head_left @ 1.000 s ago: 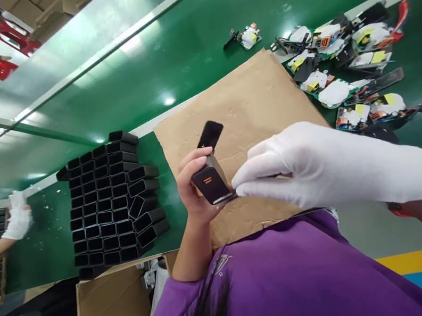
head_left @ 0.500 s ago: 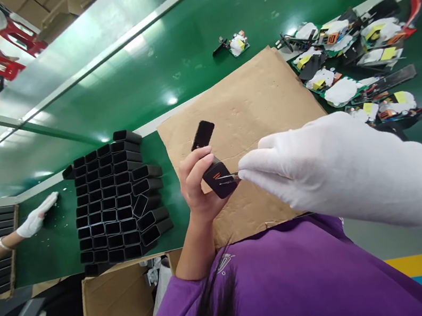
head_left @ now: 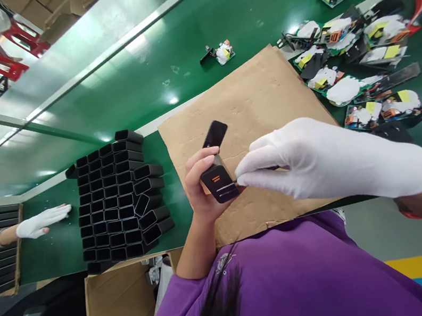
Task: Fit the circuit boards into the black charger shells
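Observation:
My bare left hand point(head_left: 200, 195) is wrapped round a small black charger unit point(head_left: 212, 182), held tilted above the brown cardboard point(head_left: 253, 97). Its end face points toward me and shows an orange port and pale slots. A flat black piece point(head_left: 215, 133) sticks out past my fingers at its far end. In a white glove, my right hand point(head_left: 276, 163) pinches a thin tool point(head_left: 274, 168) whose dark shaft shows behind the fingers. The fingertips are close beside the end face; the tool's tip is mostly hidden, so contact there is unclear.
Black rectangular sleeves point(head_left: 111, 201) stand stacked on the green bench at left. Several circuit boards point(head_left: 349, 89) with white filler lie heaped at right; a single board point(head_left: 224, 52) lies beyond the cardboard. A co-worker's gloved hand point(head_left: 41, 223) rests on the bench at far left.
The charger has turned so its end face shows more fully, and moved slightly right. My right wrist has swung up. The far boards have shifted left, and the co-worker's hand has slid right.

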Available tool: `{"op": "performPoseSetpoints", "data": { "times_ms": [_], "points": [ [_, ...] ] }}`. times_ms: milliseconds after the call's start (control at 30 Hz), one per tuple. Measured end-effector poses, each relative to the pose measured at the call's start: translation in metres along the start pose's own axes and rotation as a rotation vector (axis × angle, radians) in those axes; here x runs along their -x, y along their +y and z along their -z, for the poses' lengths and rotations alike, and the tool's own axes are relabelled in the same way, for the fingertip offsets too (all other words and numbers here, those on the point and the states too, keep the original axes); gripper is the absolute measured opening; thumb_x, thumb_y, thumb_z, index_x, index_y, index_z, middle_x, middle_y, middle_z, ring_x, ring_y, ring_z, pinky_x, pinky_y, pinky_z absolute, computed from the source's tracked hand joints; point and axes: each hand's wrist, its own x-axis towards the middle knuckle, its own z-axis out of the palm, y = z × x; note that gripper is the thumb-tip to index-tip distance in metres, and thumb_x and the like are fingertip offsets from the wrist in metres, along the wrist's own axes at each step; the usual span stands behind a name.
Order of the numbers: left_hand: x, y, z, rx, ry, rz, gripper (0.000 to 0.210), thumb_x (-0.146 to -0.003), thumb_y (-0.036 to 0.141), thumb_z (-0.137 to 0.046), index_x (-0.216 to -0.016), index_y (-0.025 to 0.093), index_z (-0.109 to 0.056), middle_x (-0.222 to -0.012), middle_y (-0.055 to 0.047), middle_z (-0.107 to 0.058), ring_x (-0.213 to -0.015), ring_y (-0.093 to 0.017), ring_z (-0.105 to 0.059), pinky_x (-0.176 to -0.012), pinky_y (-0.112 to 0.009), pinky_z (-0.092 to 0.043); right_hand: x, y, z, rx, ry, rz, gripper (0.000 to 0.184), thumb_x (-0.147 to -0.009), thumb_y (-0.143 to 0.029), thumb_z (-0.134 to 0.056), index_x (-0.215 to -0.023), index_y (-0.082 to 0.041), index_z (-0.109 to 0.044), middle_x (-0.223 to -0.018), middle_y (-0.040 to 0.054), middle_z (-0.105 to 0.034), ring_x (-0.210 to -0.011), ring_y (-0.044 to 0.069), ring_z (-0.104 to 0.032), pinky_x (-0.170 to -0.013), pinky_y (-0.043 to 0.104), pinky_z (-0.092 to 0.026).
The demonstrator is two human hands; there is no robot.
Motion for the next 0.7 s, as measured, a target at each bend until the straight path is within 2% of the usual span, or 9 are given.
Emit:
{"op": "performPoseSetpoints", "data": {
  "times_ms": [133,333,500,700],
  "points": [
    [-0.003,0.001,0.000,0.000,0.012,0.009,0.071,-0.074,0.060,-0.076,-0.131,0.030,-0.045,-0.115,-0.005,-0.062,-0.105,-0.022,-0.064,-0.090,-0.040,-0.056,0.003,-0.007,0.006,0.192,0.049,-0.079,0.030,-0.097,-0.028,-0.045,-0.077,-0.019,-0.066,-0.062,0.0004,-0.053,-0.051,0.011,-0.038,-0.055,0.030,-0.021],
    [-0.003,0.001,0.002,-0.075,-0.027,-0.007,0.070,-0.075,0.059,-0.076,-0.132,0.027,-0.049,-0.114,-0.006,-0.063,-0.105,-0.022,-0.064,-0.089,-0.039,-0.056,0.003,-0.018,0.012,0.412,-0.026,-0.133,0.026,-0.093,-0.024,-0.044,-0.075,-0.019,-0.060,-0.057,-0.0005,-0.046,-0.046,0.011,-0.030,-0.054,0.031,-0.016],
    [-0.004,0.002,0.003,-0.178,-0.040,-0.020,0.068,-0.077,0.059,-0.075,-0.131,0.027,-0.049,-0.113,-0.007,-0.064,-0.103,-0.022,-0.063,-0.089,-0.040,-0.056,-0.001,-0.019,0.015,0.429,-0.096,-0.182,0.024,-0.091,-0.022,-0.047,-0.070,-0.019,-0.058,-0.055,-0.0007,-0.045,-0.045,0.011,-0.029,-0.053,0.031,-0.016],
    [-0.004,0.000,0.003,-0.157,-0.060,-0.047,0.070,-0.076,0.054,-0.077,-0.134,0.027,-0.049,-0.114,-0.007,-0.064,-0.104,-0.022,-0.063,-0.090,-0.039,-0.056,-0.004,-0.018,0.017,0.320,-0.113,-0.248,0.027,-0.091,-0.022,-0.049,-0.065,-0.020,-0.057,-0.054,-0.0015,-0.043,-0.046,0.011,-0.032,-0.054,0.031,-0.018]
  ]
}}
